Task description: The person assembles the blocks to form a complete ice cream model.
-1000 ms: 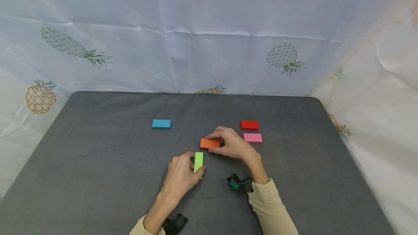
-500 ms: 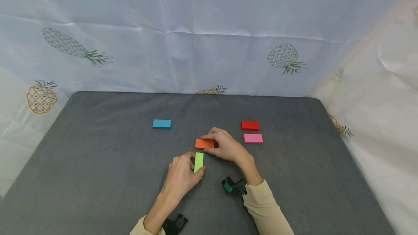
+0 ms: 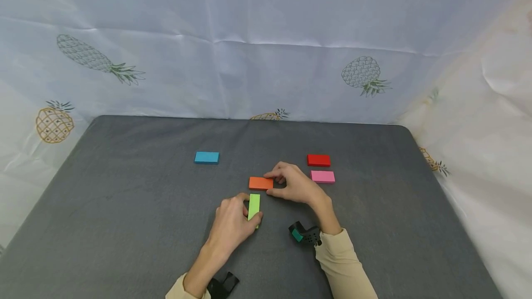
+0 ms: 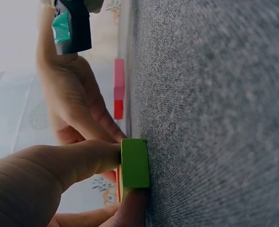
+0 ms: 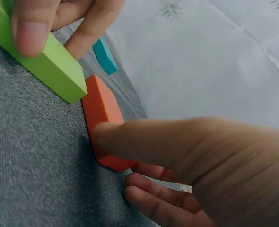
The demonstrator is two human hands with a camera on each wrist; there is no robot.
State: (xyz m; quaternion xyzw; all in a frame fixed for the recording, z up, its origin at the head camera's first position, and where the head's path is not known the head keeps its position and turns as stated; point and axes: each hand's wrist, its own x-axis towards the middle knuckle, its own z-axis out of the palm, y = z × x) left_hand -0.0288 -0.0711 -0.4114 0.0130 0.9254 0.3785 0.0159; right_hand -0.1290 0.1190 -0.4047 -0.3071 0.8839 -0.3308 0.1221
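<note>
My left hand (image 3: 232,220) pinches a lime-green rectangular block (image 3: 254,206) between thumb and fingers. This block lies with its long side pointing away from me, flat on the grey cloth in the left wrist view. Just beyond its far end an orange block (image 3: 260,183) lies crosswise, their corners meeting in the right wrist view. My right hand (image 3: 296,186) has its thumb and fingers around the orange block's right end. The thumb (image 5: 111,137) lies against the near side, while the index fingertip is hidden in the right wrist view.
Further back on the left lies a blue block (image 3: 207,158). A red block (image 3: 318,160) and a pink block (image 3: 322,177) lie one behind the other, right of my right hand. The grey table (image 3: 124,206) ends at a white pineapple-print curtain (image 3: 249,77).
My right hand slid the orange block left, above the green block's far end, then drew back slightly right along it. My left hand and the green block stayed in place.
</note>
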